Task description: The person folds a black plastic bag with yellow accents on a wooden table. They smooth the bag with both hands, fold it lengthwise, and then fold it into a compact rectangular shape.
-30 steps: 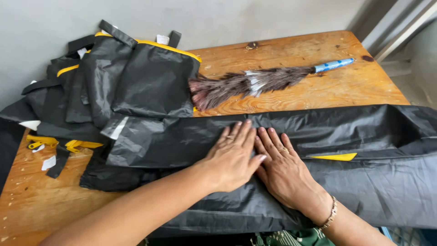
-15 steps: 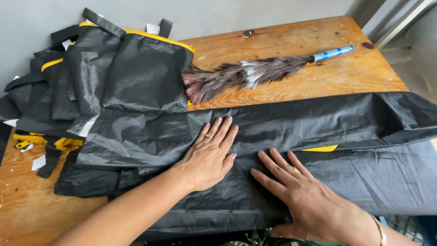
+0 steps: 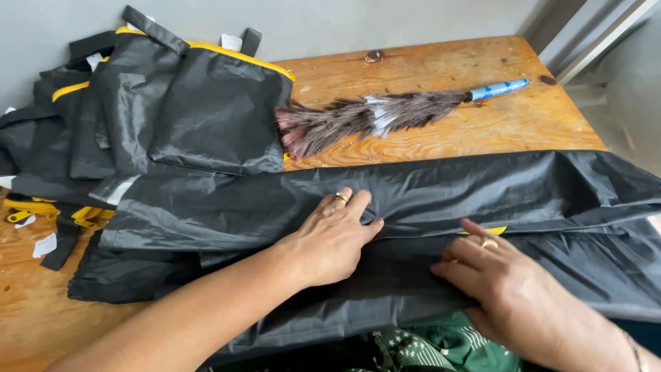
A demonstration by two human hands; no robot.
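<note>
Head view: two bare hands pressed onto a long black fabric sheet [image 3: 441,200] laid across a wooden table [image 3: 482,131]

Left hand [image 3: 330,238] lies palm down on the sheet near its middle fold, fingers close together and slightly curled over the fold, a ring on one finger, gripping nothing that can be made out. Right hand [image 3: 506,289] rests just beside it toward the near edge, fingers stretched out flat on the cloth, also ringed, near a small yellow tab [image 3: 490,231]. Behind the sheet, a feather duster [image 3: 372,117] with a blue handle lies on the bare wood. A pile of black bags with yellow trim [image 3: 172,103] sits at the far left, its near edge overlapping the sheet
</note>
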